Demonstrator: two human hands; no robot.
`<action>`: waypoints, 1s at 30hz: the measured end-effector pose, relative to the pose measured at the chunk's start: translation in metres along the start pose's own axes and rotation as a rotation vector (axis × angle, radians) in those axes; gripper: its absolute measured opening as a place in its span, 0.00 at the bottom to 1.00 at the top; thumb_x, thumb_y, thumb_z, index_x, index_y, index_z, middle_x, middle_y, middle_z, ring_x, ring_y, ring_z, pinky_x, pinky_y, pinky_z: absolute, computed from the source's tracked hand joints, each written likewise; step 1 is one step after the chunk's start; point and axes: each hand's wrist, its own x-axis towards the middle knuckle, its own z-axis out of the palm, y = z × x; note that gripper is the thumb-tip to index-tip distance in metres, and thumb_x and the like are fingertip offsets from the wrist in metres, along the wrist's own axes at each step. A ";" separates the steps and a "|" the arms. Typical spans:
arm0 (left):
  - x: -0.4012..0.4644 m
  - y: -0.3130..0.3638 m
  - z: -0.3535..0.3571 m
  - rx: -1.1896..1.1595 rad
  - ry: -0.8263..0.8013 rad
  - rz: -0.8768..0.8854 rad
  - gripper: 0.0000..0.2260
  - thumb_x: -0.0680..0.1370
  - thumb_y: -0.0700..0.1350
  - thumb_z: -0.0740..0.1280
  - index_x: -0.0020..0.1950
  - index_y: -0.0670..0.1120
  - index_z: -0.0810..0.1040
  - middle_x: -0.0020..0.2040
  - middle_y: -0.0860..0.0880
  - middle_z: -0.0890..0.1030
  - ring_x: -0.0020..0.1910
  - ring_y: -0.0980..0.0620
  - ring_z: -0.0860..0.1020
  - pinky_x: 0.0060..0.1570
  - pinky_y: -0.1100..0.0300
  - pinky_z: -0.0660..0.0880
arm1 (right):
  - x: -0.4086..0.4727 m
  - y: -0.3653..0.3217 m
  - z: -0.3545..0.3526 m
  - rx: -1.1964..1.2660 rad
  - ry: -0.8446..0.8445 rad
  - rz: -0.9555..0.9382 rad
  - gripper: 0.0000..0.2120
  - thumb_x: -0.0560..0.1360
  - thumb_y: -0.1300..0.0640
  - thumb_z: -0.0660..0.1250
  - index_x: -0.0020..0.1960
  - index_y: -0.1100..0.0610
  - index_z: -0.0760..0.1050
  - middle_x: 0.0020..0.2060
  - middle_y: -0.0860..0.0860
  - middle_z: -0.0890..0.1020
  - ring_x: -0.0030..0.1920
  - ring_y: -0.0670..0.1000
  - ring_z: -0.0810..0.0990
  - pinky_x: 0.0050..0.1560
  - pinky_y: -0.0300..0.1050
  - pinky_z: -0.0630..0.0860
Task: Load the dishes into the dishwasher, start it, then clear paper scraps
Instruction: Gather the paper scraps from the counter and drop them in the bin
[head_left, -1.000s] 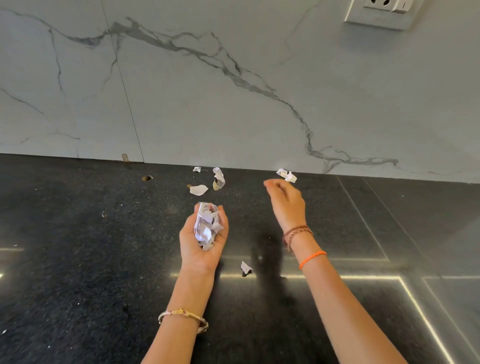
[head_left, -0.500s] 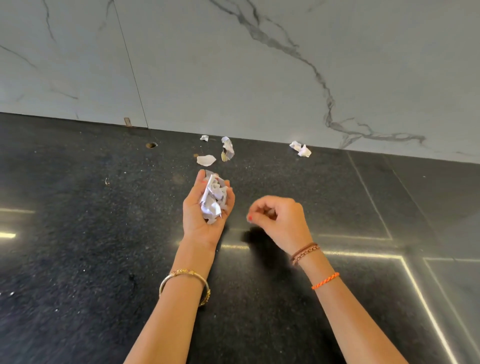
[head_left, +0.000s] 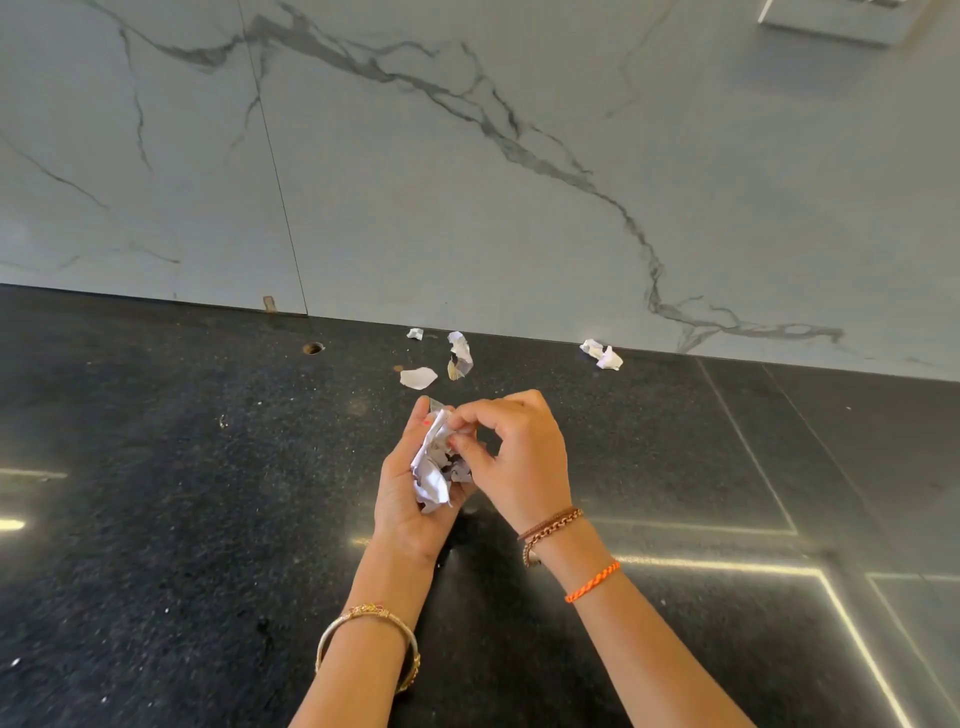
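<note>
A person is gathering paper scraps over a dark speckled table (head_left: 156, 519), the left hand (head_left: 410, 499) cupping a crumpled wad of paper (head_left: 434, 467) in its curled grip while the right hand (head_left: 514, 462) is pinching at the wad's top, apparently tucking in one more piece, though the fingertips are partly hiding it. To finish well, the left grip should be closing firmly round the bundle so nothing is slipping out as the right hand is reaching for the loose scraps (head_left: 418, 378) lying near the marble wall (head_left: 467, 182), including the far pair (head_left: 602, 356).
</note>
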 end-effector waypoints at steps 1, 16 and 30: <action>0.002 -0.001 -0.001 -0.019 0.007 -0.008 0.13 0.75 0.49 0.64 0.57 0.44 0.74 0.44 0.46 0.78 0.42 0.51 0.79 0.38 0.57 0.79 | 0.001 0.000 -0.001 0.015 0.001 -0.018 0.04 0.67 0.60 0.72 0.41 0.53 0.82 0.34 0.45 0.82 0.42 0.48 0.73 0.38 0.28 0.62; 0.018 0.024 0.009 -0.166 0.111 0.181 0.09 0.78 0.42 0.62 0.53 0.44 0.81 0.47 0.45 0.79 0.44 0.50 0.77 0.40 0.59 0.79 | 0.084 0.147 -0.011 -0.115 0.059 0.669 0.21 0.71 0.44 0.67 0.60 0.53 0.75 0.62 0.53 0.74 0.63 0.59 0.69 0.62 0.47 0.65; 0.022 0.050 -0.012 -0.188 0.148 0.352 0.07 0.79 0.42 0.61 0.54 0.45 0.77 0.45 0.46 0.79 0.45 0.48 0.78 0.34 0.60 0.78 | 0.111 0.074 0.100 0.005 -0.275 0.365 0.34 0.60 0.28 0.68 0.60 0.46 0.72 0.59 0.50 0.72 0.63 0.53 0.67 0.63 0.50 0.66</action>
